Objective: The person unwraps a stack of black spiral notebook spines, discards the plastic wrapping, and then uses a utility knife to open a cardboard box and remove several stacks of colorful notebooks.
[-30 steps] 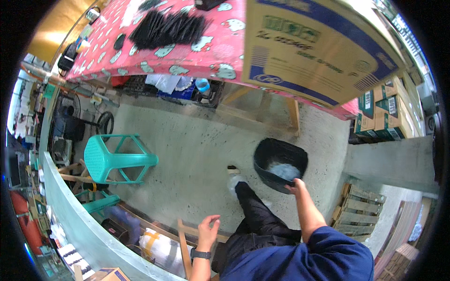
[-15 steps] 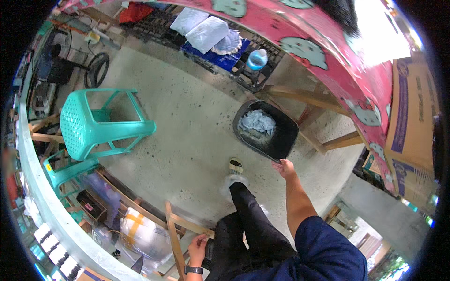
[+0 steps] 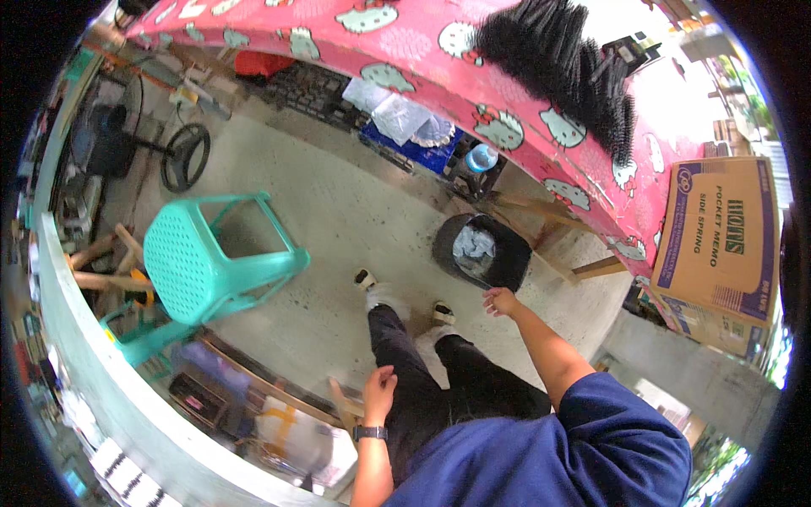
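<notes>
Speckled grey concrete floor spreads beneath me, bordered on my left by the pale curved edge of a counter. Just inside that edge stands a teal plastic stool with a perforated seat, a lower teal stool beside it, partly hidden; farther off, behind the taller one, is a black spoked ring on a stem. Nearer to me lies a white wrapped bundle crossed with yellow tape. My left hand, with a dark watch at the wrist, hangs over my black trousers, its fingers loosely curled and close together, pinching nothing that I can see. Beyond it my two shoes are planted apart on the concrete. Ahead and to the right, near the table's wooden legs, sits the black bin, crumpled pale grey-blue material inside it. My right hand is right by the bin's near rim, its fingers slightly spread and bent; I cannot tell whether they touch it. Above the bin runs the table in its pink cat-print cover, a blue bottle showing below its edge. Black bristly strips lie heaped on top, and a brown cardboard box with purple bands stands at the far right.
</notes>
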Available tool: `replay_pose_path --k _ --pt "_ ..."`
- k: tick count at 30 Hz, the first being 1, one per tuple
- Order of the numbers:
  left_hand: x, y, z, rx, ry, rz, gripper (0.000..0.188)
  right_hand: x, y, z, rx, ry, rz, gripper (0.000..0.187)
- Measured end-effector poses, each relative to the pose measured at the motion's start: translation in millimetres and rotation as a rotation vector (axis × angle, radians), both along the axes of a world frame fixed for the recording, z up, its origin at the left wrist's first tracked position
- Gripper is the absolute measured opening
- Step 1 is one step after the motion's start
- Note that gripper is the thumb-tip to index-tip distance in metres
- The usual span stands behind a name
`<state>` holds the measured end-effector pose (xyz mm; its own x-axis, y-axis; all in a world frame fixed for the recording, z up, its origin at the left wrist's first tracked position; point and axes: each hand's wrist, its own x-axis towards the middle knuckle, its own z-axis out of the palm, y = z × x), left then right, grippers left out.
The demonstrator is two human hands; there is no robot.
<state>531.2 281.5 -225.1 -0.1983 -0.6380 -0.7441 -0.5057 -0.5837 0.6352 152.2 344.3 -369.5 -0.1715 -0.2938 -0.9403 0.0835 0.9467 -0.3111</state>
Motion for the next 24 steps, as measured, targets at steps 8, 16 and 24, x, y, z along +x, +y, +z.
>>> replay_pose_path --k 8,16,24 --pt "-107.1 -331.4 103.0 -1.101 0.230 -0.412 0.023 111.4 81.4 -44.1 0.099 0.275 0.513 0.037" --pt "-291.9 -441.4 117.6 -1.736 -0.118 -0.913 0.060 184.2 28.5 0.0 0.141 0.460 -0.210 0.062" --pt "-305.4 -445.9 125.8 -1.594 -0.032 -1.046 0.062 232.0 36.7 -6.9 0.356 0.732 -0.189 0.051"
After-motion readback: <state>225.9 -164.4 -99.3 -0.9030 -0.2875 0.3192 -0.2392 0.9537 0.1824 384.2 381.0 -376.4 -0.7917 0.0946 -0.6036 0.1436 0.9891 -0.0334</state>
